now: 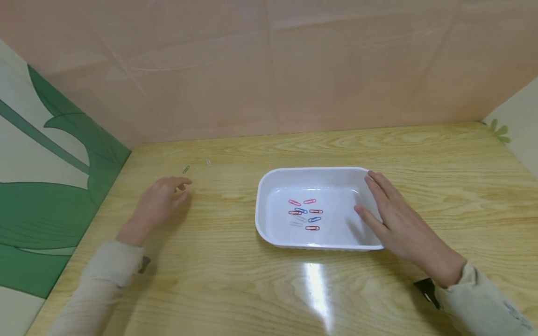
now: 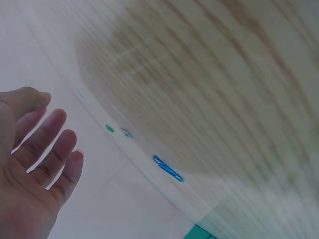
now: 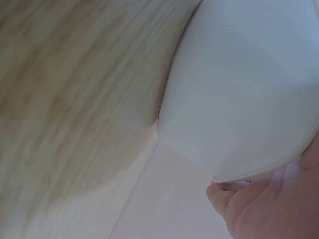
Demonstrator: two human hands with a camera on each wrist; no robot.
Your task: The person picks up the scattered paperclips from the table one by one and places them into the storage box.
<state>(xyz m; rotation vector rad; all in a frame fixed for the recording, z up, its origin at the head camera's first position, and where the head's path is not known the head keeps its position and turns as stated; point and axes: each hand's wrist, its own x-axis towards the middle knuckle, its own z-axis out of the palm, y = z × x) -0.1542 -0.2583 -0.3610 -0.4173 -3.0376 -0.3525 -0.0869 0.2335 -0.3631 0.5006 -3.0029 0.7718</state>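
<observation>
My left hand (image 1: 157, 203) hovers over the left part of the table, its fingers slightly bent and holding nothing. Beyond it lie a green paper clip (image 1: 186, 169) and a whitish paper clip (image 1: 208, 162). A blue paper clip (image 2: 168, 168) also shows on the table in the left wrist view; the left hand hides it in the head view. At the right end of a white plastic tray (image 1: 311, 246), my right hand (image 1: 397, 221) rests on the rim with straight fingers. Inside the tray lie several paper clips, including a red one (image 1: 312, 228) and a blue one (image 1: 314, 219).
The wooden table (image 1: 222, 280) meets a pinkish covered wall (image 1: 269, 70) at the back. A panel with green leaf shapes (image 1: 38, 214) borders the left side, and a pale panel (image 1: 517, 126) borders the right.
</observation>
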